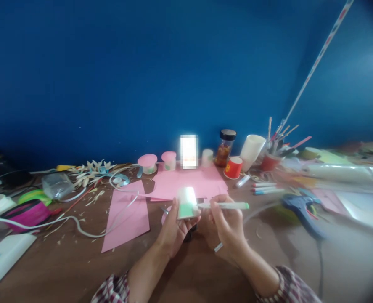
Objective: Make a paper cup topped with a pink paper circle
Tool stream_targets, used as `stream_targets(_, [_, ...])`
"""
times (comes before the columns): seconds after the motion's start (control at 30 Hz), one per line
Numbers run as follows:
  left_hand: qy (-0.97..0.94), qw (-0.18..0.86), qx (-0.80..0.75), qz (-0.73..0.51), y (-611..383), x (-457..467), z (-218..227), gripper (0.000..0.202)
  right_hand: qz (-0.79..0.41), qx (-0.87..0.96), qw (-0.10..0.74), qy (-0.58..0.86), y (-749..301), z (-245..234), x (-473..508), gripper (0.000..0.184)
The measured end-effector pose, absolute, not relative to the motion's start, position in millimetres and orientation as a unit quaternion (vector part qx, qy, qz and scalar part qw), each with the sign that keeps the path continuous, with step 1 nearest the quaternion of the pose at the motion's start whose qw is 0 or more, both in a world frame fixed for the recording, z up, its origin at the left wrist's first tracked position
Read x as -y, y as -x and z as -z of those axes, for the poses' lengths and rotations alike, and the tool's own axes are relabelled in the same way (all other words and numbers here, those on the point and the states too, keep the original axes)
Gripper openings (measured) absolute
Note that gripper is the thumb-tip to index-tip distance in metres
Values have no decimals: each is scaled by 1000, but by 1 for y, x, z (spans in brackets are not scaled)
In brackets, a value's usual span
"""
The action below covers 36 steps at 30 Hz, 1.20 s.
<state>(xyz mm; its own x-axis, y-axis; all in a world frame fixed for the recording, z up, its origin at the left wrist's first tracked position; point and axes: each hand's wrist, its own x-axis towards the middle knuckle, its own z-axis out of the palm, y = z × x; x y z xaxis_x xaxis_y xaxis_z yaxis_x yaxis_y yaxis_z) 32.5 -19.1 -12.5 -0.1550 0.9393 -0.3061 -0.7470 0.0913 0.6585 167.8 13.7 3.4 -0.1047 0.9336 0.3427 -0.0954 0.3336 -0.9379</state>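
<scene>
The cup (187,204), white above and green below, is held upside down by the left hand (178,227), pinched between thumb and fingers. A marker (227,205) is pinched by the right hand (226,221), fingers curled, just right of the cup; its nib is pointed at the cup's side, but whether contact is made cannot be told. Below the right hand a pale stick (218,247) is seen, too blurred to be identified. Just beyond the cup, pink sheets (186,179) are spread on the table (69,269); a single sheet (128,214) is laid to the cup's left. Behind the cup, to its left, two tubs (149,170) are topped with pink discs (147,160). Behind it, to its right, a red cup (233,167) and a jar (226,147) are stood. Well right of the cup, a glue gun (304,210) is laid; far left of it, a power strip (8,256) is placed.
</scene>
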Motion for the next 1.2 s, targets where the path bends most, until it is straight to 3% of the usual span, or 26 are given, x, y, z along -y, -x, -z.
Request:
stream_targets(0.57, [-105,623,-376,-678,-37,20,3,39,-470,630,528,322,-166,-5,-7,20])
stream_targets(0.87, [-118,623,-389,-668,-36,18,6,50,-478,598,563,313,-167,2,-12,18])
stream_targets(1.2, [-122,602,-400,-680,-38,19,7,49,-431,597,584,342,-168,-1,-14,13])
